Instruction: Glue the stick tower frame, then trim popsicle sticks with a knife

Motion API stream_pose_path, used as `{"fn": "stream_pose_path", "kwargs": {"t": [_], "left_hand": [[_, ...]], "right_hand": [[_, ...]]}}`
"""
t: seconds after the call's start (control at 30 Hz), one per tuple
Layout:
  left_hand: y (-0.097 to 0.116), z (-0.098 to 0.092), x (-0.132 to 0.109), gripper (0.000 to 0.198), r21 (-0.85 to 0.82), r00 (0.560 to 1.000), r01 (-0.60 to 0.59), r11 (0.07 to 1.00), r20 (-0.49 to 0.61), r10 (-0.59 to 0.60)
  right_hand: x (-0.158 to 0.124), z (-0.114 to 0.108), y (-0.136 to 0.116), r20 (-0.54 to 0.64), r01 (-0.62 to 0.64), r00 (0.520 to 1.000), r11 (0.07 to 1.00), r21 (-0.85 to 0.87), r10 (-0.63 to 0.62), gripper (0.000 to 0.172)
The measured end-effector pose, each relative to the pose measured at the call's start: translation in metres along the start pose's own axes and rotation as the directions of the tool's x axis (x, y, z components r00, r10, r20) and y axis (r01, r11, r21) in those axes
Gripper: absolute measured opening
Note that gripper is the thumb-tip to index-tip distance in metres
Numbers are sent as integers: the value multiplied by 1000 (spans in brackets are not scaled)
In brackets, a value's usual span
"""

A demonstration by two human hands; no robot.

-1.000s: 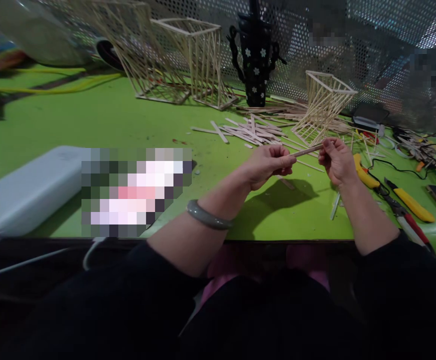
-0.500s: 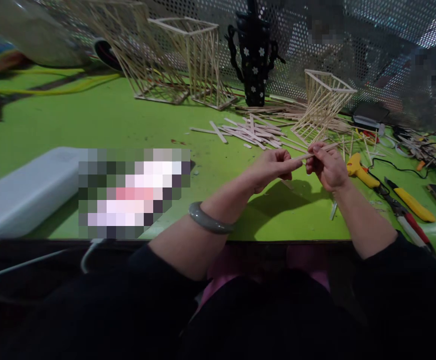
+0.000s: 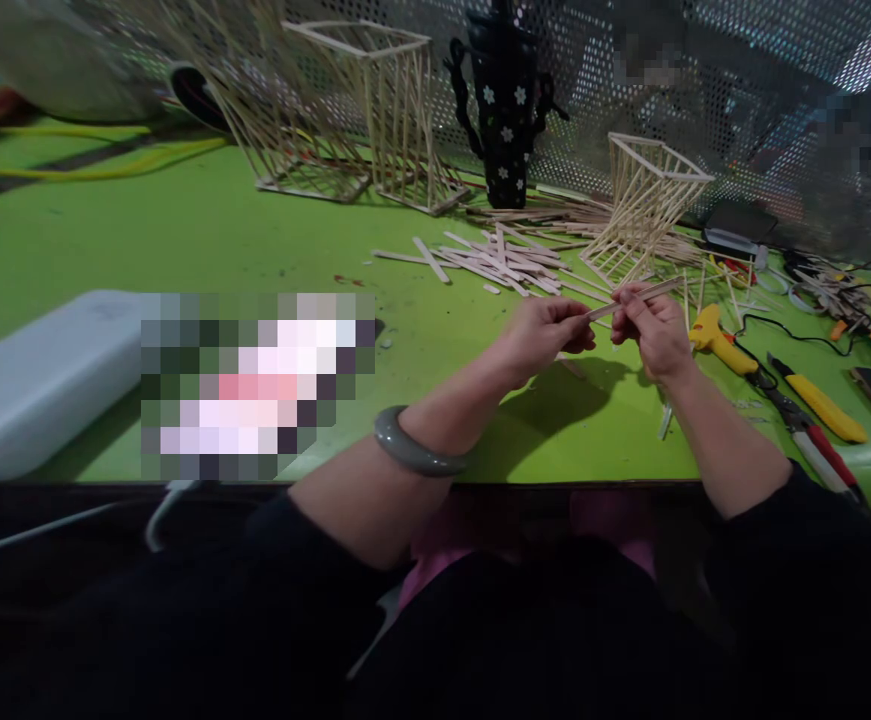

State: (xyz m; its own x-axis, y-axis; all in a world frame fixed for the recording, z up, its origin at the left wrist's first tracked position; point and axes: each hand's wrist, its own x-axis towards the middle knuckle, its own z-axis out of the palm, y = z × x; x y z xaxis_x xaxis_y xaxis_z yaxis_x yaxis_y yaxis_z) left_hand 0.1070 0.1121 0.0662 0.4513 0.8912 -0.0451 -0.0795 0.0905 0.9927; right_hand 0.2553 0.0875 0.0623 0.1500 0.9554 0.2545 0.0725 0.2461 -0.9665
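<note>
Between my two hands runs a thin flat wooden stick (image 3: 601, 311), held above the green table. My left hand (image 3: 544, 335), below a grey bangle (image 3: 416, 445), pinches its near end. Fingers of my right hand (image 3: 654, 330) close on the stick farther along, and its far end sticks out to the right. Whether it is one stick or two laid together, I cannot tell. Just behind my hands lies a loose pile of flat wooden sticks (image 3: 506, 262). A small twisted stick tower (image 3: 641, 205) stands beyond my right hand.
Larger stick frames (image 3: 397, 120) and a black flowered cup (image 3: 506, 130) stand at the back. To the right lie a yellow glue gun (image 3: 724, 342), red-handled pliers (image 3: 817, 445) and a yellow utility knife (image 3: 825, 408). A white box-shaped device (image 3: 45, 385) and a blurred-out screen (image 3: 277, 380) are at left.
My left hand's forefinger has drawn in from pointing along the stick to a pinch on its end. The view has shifted slightly; my right hand keeps its hold.
</note>
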Motion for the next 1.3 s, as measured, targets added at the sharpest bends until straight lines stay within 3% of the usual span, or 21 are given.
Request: {"fn": "stream_pose_path", "kwargs": {"t": [0.1,0.33,0.5,0.67,0.77,0.87,0.97,1.07,1.3], "left_hand": [[-1,0,1,22,26,1000,-6,1000,30,6],[-1,3,-3,22,399,995,-98,912,18,99],[1,7,-7,24,461,992,-115,880,11,123],[-5,8,-6,25,343,993,-97,934,-35,116],[-5,7,-4,26,94,999,-52,994,0,52],[-3,5,-3,21,-136,999,29,990,42,-23],[-4,2,0,12,-76,998,61,995,16,-60],[-5,0,2,20,51,998,68,996,-13,-67],[-5,-1,2,22,33,998,56,998,11,-57]], "right_hand": [[-1,1,1,-33,35,999,999,-7,-35,45],[-6,4,5,-67,146,986,986,-79,-151,50],[-11,6,5,-62,208,974,965,-157,-220,47],[-12,7,5,-48,241,966,951,-192,-254,47],[-8,5,6,-83,226,967,963,-148,-240,47],[-3,2,9,-102,205,971,972,-111,-216,46],[-2,2,11,-93,191,975,977,-92,-200,46],[-2,3,11,-77,180,980,981,-77,-185,47],[-2,2,11,-75,172,981,983,-67,-177,45]]}}
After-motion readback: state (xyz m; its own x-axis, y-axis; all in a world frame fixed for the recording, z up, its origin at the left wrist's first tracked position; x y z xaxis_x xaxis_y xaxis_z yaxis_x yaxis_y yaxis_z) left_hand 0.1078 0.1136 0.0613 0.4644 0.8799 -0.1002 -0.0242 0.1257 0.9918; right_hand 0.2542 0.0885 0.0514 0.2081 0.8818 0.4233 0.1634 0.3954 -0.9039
